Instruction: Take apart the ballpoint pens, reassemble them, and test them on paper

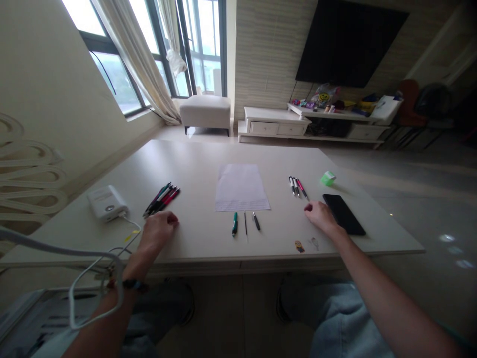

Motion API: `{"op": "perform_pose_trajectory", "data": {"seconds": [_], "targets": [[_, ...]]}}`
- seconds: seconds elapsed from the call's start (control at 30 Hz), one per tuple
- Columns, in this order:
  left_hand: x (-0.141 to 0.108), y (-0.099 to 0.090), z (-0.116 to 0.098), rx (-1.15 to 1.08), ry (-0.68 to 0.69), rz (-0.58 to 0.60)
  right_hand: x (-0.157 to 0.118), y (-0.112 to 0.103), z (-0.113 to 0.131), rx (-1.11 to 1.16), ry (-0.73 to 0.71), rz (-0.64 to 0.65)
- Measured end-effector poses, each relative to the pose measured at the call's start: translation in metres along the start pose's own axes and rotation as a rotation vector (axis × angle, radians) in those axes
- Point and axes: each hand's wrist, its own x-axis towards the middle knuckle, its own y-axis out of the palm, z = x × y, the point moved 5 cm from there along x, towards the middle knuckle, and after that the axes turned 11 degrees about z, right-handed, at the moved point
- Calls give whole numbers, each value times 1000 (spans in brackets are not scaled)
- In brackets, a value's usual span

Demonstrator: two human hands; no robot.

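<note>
The bench [201, 243] is carrying everything, with the paper [241, 186] lying mid-bench, probably to leave you a central surface. The phone [345, 214] is lying beside your right hand [320, 216], the power bank [106, 203] beyond your left hand [156, 229]. Both hands are resting loosely clenched; you're showing nothing held, though the palms are hidden. One pen group [170, 199] is lying by your left, another [296, 187] ahead of your right, seemingly for separation. The green barrel [234, 224], dark barrel [256, 221] and thin refill [245, 223] are lying spaced below the paper, likely keeping each distinct.
</note>
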Motion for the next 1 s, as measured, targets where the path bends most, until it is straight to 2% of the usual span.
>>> {"op": "perform_pose_trajectory", "data": {"seconds": [0.1,0.23,0.33,0.47,0.63,0.8,1.0], "targets": [[0,10,-28,-42,82,4,-2,-3,18,123,-86,-23],[-4,26,-86,-85,201,12,-12,-5,64,247,-214,12],[-9,40,-124,-74,242,56,-26,-4,107,176,-297,48],[-11,57,-152,27,231,115,-47,3,157,70,-367,125],[-10,64,-152,85,233,155,-64,21,195,-33,-403,279],[-15,46,-132,19,147,101,-67,31,207,-126,-337,326],[-28,28,-126,-143,183,21,-62,46,214,-133,-287,398]]}}
